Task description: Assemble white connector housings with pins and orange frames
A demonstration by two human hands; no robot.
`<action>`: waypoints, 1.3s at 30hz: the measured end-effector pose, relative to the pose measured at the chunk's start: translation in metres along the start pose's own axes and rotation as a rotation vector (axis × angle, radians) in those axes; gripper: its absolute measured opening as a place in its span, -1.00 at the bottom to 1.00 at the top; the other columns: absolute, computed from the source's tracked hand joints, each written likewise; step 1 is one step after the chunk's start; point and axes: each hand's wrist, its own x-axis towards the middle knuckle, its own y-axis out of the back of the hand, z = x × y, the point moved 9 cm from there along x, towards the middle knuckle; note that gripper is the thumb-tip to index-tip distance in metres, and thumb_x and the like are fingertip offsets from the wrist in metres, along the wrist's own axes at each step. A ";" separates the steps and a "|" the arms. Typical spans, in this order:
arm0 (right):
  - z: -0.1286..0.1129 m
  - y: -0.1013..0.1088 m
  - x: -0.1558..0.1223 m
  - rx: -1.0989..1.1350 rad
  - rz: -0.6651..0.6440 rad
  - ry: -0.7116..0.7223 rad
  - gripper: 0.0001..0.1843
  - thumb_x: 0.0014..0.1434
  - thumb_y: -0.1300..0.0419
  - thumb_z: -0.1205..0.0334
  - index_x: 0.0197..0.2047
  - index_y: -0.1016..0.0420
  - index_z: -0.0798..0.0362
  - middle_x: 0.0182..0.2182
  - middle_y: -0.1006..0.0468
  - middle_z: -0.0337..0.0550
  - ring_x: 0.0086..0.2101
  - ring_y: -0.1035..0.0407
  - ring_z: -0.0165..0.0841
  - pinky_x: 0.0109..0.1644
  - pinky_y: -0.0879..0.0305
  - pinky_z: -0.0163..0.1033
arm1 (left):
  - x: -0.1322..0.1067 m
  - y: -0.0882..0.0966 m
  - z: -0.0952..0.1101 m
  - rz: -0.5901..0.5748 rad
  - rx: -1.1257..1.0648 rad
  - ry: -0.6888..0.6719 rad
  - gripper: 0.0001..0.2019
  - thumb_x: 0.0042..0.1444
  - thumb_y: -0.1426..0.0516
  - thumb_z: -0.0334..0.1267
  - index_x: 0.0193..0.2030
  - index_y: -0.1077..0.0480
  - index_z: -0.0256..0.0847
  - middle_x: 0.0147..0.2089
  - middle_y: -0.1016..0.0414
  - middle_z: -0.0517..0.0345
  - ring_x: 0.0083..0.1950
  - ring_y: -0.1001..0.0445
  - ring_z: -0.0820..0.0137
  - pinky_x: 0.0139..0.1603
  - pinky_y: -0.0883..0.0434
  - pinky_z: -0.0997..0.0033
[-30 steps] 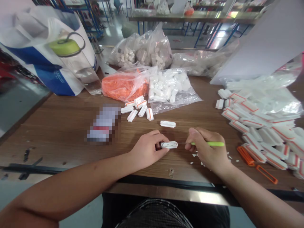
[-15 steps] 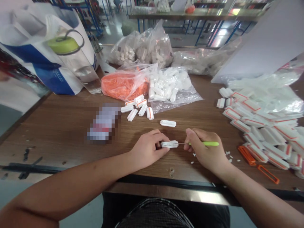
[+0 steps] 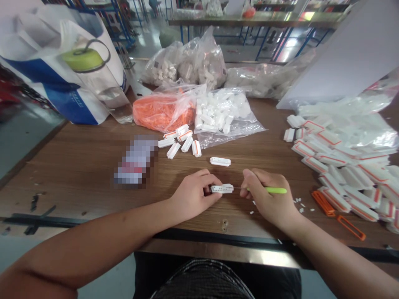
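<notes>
Held piece: narrow white plastic bar with dark marks along its face (image 3: 227,189), at the clock's centre, just above or on the brown wood-grain tabletop (image 3: 93,199); which, I cannot tell.
Left hand (image 3: 195,194): at 9 o'clock, thumb and fingers pinched narrowly on the bar's near end, presumably bracing it and leaving the other end free.
Right hand (image 3: 272,205): at 3 o'clock, closed round a slim bright-green handle with a thin metal shaft (image 3: 277,190).
Shaft: in line with the bar, its tip at the free end, probably for fine control; depth unclear.
Single white bar (image 3: 220,161): 12 o'clock, apart, seemingly within easy reach.
Orange-edged white bars (image 3: 335,201): heaped at 3 o'clock, beyond the right hand, perhaps leaving working room.
</notes>
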 end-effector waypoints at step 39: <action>0.010 -0.004 -0.004 0.097 0.038 -0.092 -0.51 0.31 -0.06 0.12 -0.64 -0.43 0.02 -0.68 -0.50 -0.25 -0.66 -0.36 -0.48 -0.52 -0.31 -0.36 | 0.000 0.001 0.002 0.011 0.005 -0.001 -0.89 0.04 -0.26 -0.42 -0.26 -0.50 -0.22 -0.37 -0.35 0.26 -0.44 -0.34 0.54 -0.34 -0.34 0.49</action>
